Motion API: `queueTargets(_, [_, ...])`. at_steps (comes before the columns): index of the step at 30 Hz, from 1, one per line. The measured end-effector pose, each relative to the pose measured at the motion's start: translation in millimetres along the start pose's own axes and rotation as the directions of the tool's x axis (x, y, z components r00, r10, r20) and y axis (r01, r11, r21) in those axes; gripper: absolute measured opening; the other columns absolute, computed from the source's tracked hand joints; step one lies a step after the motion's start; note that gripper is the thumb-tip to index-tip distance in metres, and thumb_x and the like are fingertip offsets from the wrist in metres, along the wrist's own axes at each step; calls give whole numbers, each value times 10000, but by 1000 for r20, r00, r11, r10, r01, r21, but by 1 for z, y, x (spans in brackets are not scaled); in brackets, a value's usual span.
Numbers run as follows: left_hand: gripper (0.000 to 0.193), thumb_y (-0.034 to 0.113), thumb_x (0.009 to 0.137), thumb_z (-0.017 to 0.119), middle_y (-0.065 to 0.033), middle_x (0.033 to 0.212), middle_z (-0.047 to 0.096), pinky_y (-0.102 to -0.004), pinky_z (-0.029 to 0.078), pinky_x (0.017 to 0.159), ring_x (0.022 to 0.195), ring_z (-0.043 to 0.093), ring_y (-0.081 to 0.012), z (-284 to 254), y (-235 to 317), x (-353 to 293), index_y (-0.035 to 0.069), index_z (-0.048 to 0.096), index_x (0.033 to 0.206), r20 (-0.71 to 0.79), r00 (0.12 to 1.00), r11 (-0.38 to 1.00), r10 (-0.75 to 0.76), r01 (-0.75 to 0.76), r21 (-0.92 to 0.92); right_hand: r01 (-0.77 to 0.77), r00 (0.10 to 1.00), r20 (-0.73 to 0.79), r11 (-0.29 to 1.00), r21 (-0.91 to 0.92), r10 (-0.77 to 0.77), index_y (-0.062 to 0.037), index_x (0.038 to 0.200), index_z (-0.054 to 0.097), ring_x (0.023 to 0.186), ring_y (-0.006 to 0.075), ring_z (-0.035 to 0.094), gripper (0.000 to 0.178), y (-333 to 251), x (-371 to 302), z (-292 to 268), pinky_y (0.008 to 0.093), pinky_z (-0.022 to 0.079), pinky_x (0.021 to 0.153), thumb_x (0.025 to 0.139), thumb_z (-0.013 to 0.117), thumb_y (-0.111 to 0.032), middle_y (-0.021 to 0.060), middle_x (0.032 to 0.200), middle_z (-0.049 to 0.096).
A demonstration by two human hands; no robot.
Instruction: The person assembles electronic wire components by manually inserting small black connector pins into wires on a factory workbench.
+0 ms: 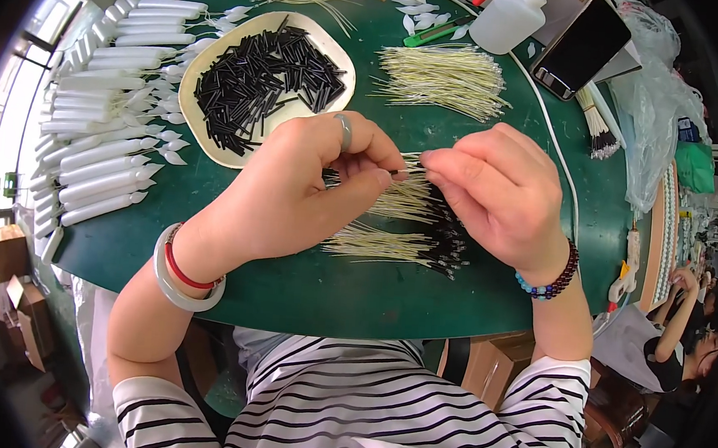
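Note:
My left hand point(296, 178) is closed in a pinch, a small piece of black tube point(397, 173) showing between thumb and forefinger. Close beside it, my right hand point(503, 192) pinches thumb against forefinger. Whatever those right fingertips hold is too small to make out. Beneath both hands lie bundles of thin pale wires point(374, 243) whose right ends carry black sleeves point(444, 251). Just beyond my left hand, a cream tray point(186, 99) holds a heap of short black tubes point(248, 79).
White candle-shaped sticks point(101, 168) with flame-shaped tips line the left side. More pale wires point(444, 80) lie at the back. A white squeeze bottle point(508, 22), a phone point(582, 46), a green cutter point(439, 31) and a white cable point(549, 125) occupy the far right. Another person point(676, 329) sits at right.

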State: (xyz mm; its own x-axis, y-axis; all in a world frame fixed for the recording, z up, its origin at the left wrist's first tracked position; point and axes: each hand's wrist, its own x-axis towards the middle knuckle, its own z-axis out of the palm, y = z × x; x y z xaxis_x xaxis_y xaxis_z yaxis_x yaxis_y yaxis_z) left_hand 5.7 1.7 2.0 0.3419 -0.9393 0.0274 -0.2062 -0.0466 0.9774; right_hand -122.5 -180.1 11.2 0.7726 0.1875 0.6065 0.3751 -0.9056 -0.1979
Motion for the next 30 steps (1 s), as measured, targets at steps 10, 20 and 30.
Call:
queueTargets(10, [78,-54,852,580,-32,852,594,-200,452,638,709,533,-64,1,-2,0,-58,625,916,-5,999,997,45,-45,59,143,989,58,982,-125,-136,-43,868,646,649,193,544,178,-4,0,-5,303,414,515,695,653,-85,44,786,571])
queueTargets(20, [167,-61,741,678,-68,798,654,-250,499,637,724,623,-122,11,-3,1,-5,653,895,-226,939,919,260,-169,355,-283,959,58,935,211,277,-18,893,619,774,265,607,221,-19,4,6,356,491,719,712,732,-78,100,853,613])
queueTargets(30, [200,-35,725,704,-81,744,644,-289,508,611,650,633,-217,17,-3,2,25,653,908,-130,851,728,509,-345,592,-286,943,258,907,308,209,-38,809,650,706,260,604,90,-7,0,4,350,471,681,786,683,-119,73,744,631])
